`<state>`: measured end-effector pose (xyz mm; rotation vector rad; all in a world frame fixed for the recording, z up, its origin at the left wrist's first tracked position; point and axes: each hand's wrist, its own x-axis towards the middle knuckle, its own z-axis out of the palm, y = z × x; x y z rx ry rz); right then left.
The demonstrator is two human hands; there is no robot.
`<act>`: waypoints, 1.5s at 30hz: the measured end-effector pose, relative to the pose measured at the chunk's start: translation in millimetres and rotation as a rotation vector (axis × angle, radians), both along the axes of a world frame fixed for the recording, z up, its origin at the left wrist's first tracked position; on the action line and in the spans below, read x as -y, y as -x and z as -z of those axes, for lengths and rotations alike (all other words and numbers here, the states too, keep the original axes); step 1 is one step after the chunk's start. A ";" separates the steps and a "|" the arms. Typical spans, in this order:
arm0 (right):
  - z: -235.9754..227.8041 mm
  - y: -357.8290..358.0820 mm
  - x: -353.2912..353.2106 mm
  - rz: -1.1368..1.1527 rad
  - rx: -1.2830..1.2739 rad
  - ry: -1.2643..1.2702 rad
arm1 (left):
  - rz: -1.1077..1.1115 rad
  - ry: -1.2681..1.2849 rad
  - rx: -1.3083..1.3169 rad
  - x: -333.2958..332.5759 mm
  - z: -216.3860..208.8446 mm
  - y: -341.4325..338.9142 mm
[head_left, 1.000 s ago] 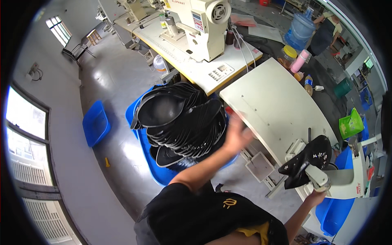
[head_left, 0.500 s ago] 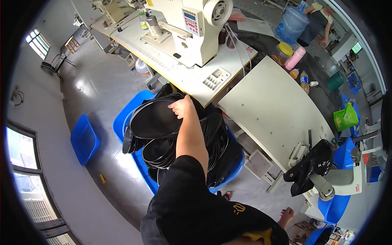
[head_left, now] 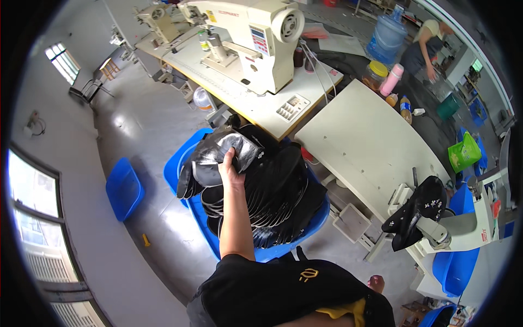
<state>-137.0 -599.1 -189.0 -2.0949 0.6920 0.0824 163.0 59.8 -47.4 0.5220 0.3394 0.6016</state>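
Forearm stretched across a blue bin, a person in a black shirt grasps a shiny black piece in the left hand, thumb on top and the other fingers largely out of sight beneath. The piece lies straight ahead of that hand and slightly to its left, above the far left part of a heaped stack of black pieces in the bin. Its longer side appears to run across the line of the forearm, though its folded shape leaves this uncertain; a grey underside shows along the near left edge. The left hand alone is on it. The right hand, partly hidden by the body, is well apart at the lower right; its fingers look curled, and whether it holds anything cannot be told. Beyond that hand, a black piece with white flower-like ornaments hangs over a machine arm beside a pale counter. A cream sewing machine stands past the bin, while another person bends forward in the background.
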 end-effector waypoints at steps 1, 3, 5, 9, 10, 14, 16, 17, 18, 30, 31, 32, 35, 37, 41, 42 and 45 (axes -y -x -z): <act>11.3 2.3 11.6 -0.038 0.006 0.021 | 0.064 0.079 0.099 8.6 -19.5 12.0; 3.3 -11.6 8.2 -0.219 0.091 0.153 | 0.213 0.281 0.350 31.0 -51.7 31.9; -56.5 -41.6 -27.6 -0.341 0.069 0.188 | 0.158 0.292 0.482 67.1 -90.9 49.5; -193.0 -94.9 -135.7 -0.507 0.051 -0.710 | 0.410 0.269 0.478 143.2 -125.9 85.5; -215.9 -106.1 -160.0 -0.541 0.027 -0.891 | 0.486 0.190 0.481 171.3 -133.9 94.9; -307.9 -127.4 -200.2 -0.595 0.357 -1.700 | 0.918 -0.037 0.573 272.6 -148.9 129.6; -364.9 -117.8 -185.1 -0.454 0.646 -1.450 | 0.999 0.091 0.439 312.9 -161.6 143.8; -383.8 -110.8 -166.7 -0.393 0.784 -1.282 | 1.044 0.144 0.358 333.6 -171.5 144.6; -401.6 -103.7 -149.3 -0.317 0.897 -1.106 | 1.082 0.203 0.277 353.4 -179.9 145.6; -258.1 -169.0 -31.7 0.507 0.946 -0.929 | 1.061 -0.353 0.051 462.2 -124.2 124.7; -252.8 -171.4 -31.2 0.487 0.994 -0.898 | 0.934 -0.498 0.199 464.9 -126.6 122.1; -257.7 -168.9 -32.7 0.464 0.997 -0.894 | 0.793 -0.750 0.349 465.8 -141.4 122.7; -253.3 -167.7 -26.0 0.313 1.010 -0.869 | 0.714 -1.207 0.579 480.7 -142.4 85.3; -257.5 -168.1 -21.1 0.213 0.983 -0.748 | 0.562 -1.511 0.593 486.2 -143.5 81.2; -272.8 -192.3 -8.8 0.236 0.878 -0.639 | 0.532 -1.570 0.587 486.5 -109.1 72.8; -269.3 -199.4 -8.5 0.263 0.855 -0.546 | 0.561 -1.554 0.583 489.2 -105.0 68.2; -251.7 -217.4 -8.2 0.418 0.773 -0.498 | 0.695 -1.620 0.517 491.3 -107.3 52.7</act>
